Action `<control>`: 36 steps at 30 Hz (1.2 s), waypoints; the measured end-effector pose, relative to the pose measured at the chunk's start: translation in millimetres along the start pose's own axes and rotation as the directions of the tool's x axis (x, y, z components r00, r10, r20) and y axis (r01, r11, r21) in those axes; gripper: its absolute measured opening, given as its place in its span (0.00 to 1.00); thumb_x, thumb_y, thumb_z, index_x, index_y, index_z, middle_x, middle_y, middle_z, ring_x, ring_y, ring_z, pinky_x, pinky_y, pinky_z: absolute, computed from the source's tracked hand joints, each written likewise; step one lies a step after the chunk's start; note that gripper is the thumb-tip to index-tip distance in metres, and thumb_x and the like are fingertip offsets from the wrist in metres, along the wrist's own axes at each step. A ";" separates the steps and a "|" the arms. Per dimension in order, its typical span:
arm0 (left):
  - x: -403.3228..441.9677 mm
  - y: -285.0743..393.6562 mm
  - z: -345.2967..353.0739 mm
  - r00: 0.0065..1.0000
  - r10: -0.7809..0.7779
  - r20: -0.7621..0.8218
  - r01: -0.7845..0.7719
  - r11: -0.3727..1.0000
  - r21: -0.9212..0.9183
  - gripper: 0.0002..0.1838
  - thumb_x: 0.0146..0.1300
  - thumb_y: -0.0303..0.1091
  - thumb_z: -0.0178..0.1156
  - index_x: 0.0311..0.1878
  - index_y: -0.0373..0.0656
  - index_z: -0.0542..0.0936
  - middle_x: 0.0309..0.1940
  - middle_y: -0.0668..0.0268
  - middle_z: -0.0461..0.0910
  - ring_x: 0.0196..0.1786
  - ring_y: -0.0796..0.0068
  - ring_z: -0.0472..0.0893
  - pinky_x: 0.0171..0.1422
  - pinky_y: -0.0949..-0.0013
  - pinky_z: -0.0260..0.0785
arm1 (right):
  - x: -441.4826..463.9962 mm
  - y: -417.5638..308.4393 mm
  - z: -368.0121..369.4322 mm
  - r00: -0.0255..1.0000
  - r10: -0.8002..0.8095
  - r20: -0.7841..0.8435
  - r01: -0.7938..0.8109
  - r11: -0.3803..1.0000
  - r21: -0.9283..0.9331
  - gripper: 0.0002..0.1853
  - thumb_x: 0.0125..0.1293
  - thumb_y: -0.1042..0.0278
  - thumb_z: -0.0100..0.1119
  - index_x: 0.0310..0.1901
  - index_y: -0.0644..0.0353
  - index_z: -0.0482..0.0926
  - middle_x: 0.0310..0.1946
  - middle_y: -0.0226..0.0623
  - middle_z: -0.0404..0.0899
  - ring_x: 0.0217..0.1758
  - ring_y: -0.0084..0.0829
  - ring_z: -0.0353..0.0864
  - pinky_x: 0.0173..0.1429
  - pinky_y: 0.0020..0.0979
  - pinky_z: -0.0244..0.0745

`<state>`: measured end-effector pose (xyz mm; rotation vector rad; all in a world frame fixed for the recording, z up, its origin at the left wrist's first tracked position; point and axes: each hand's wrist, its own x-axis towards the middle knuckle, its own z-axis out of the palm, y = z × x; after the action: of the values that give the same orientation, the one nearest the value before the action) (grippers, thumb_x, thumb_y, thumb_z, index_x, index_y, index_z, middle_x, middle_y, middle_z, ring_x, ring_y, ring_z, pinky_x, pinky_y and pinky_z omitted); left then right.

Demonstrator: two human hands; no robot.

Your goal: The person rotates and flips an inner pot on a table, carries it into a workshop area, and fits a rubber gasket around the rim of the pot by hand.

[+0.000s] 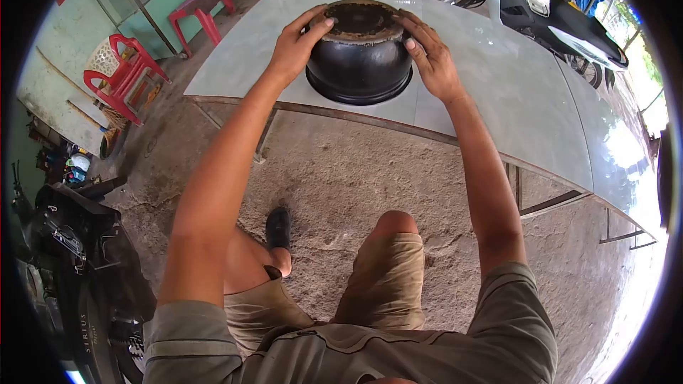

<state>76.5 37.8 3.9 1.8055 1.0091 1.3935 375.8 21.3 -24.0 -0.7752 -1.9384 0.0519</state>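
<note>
Near the front edge of the bench (pixel 512 78), our curved left hand (pixel 294 48) and right hand (pixel 437 64) clasp the black pot (pixel 360 71); shifting it calls for even pressure.

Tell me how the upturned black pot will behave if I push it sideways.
The black pot would probably slide rather than tip, since its wide rim sits flat on the table. Its glossy side looks slippery; the rough, crusted base on top may grip better.

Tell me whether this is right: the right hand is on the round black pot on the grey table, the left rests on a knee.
No: the head view shows the left hand on the round black pot too. The right hand and grey table are as stated.
</note>
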 end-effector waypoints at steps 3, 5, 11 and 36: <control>-1.2 -2.7 6.3 0.999 0.018 -0.043 -0.019 0.999 -0.030 0.30 0.73 0.48 0.67 0.72 0.41 0.80 0.65 0.58 0.84 0.66 0.70 0.81 0.73 0.68 0.70 | 3.2 -1.9 1.9 1.000 0.004 -0.010 -0.004 1.000 -0.025 0.26 0.83 0.46 0.51 0.72 0.51 0.79 0.75 0.46 0.73 0.78 0.52 0.70 0.81 0.46 0.64; -2.1 2.6 6.2 0.999 -0.002 -0.034 0.001 1.000 -0.006 0.30 0.73 0.48 0.67 0.72 0.41 0.80 0.65 0.58 0.84 0.67 0.69 0.81 0.73 0.68 0.70 | 1.9 -4.3 3.2 1.000 0.025 -0.013 -0.025 0.999 -0.038 0.25 0.83 0.46 0.52 0.71 0.51 0.79 0.75 0.45 0.74 0.77 0.52 0.71 0.81 0.46 0.65; 3.4 -2.0 3.6 1.000 -0.010 -0.022 0.009 0.999 -0.034 0.30 0.73 0.49 0.67 0.72 0.41 0.80 0.66 0.56 0.83 0.68 0.66 0.81 0.74 0.66 0.70 | 9.0 -17.8 3.0 1.000 0.009 -0.027 -0.013 0.991 -0.130 0.24 0.80 0.49 0.57 0.69 0.51 0.81 0.71 0.43 0.77 0.71 0.50 0.75 0.78 0.45 0.67; 13.4 -10.1 3.1 0.967 0.252 0.019 -0.249 0.934 0.257 0.22 0.77 0.47 0.59 0.68 0.49 0.84 0.73 0.56 0.76 0.78 0.57 0.73 0.81 0.60 0.63 | 27.8 -16.5 8.9 0.999 -0.046 -0.004 0.044 0.972 -0.232 0.23 0.79 0.49 0.58 0.65 0.54 0.83 0.66 0.42 0.82 0.70 0.50 0.72 0.77 0.45 0.68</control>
<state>79.6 54.4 1.1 2.1825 1.0343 1.4806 352.4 25.6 -0.4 -0.8823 -1.9742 -0.2096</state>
